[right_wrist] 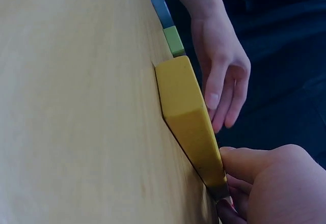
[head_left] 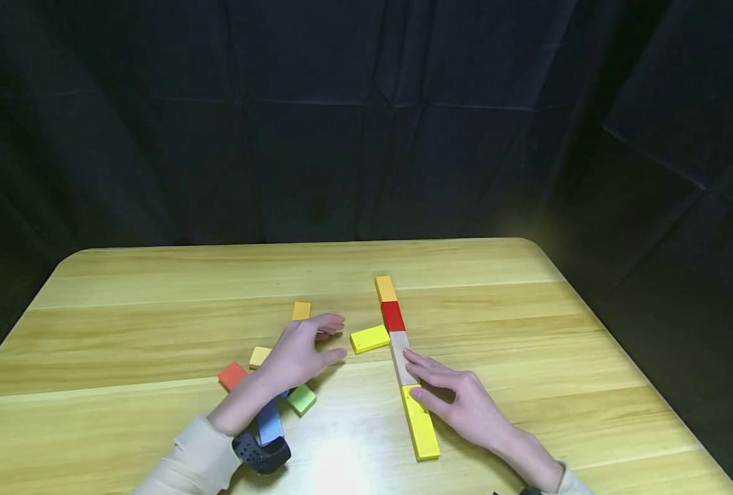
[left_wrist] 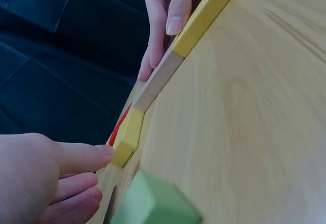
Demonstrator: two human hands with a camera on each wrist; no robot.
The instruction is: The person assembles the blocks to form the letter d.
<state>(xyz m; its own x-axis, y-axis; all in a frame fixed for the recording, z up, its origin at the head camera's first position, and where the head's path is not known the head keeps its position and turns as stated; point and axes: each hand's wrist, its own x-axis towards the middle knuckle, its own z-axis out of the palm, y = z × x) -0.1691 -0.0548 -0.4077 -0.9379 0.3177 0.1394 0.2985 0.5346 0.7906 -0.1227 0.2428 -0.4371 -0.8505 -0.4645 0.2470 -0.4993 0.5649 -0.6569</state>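
Note:
A straight row of wooden blocks runs toward the person: orange (head_left: 386, 289) farthest, then red (head_left: 393, 316), pale wood (head_left: 400, 350), and long yellow (head_left: 422, 430) nearest. My right hand (head_left: 468, 405) lies over the row's right side, its fingertips at the pale block and its thumb on the yellow one's far end. From the left, a loose yellow block (head_left: 369, 339) slants against the row near the red and pale blocks' joint. My left hand (head_left: 298, 354) hovers just left of that block, thumb and fingers spread apart, holding nothing.
Around the left forearm lie a blue block (head_left: 270, 421), a green block (head_left: 302, 400), a red-orange block (head_left: 233, 375), a pale yellow block (head_left: 259, 356) and an orange block (head_left: 301, 311). A black wristband (head_left: 261, 454) hangs over the wooden table (head_left: 125, 426). Dark cloth (head_left: 317, 137) stands behind.

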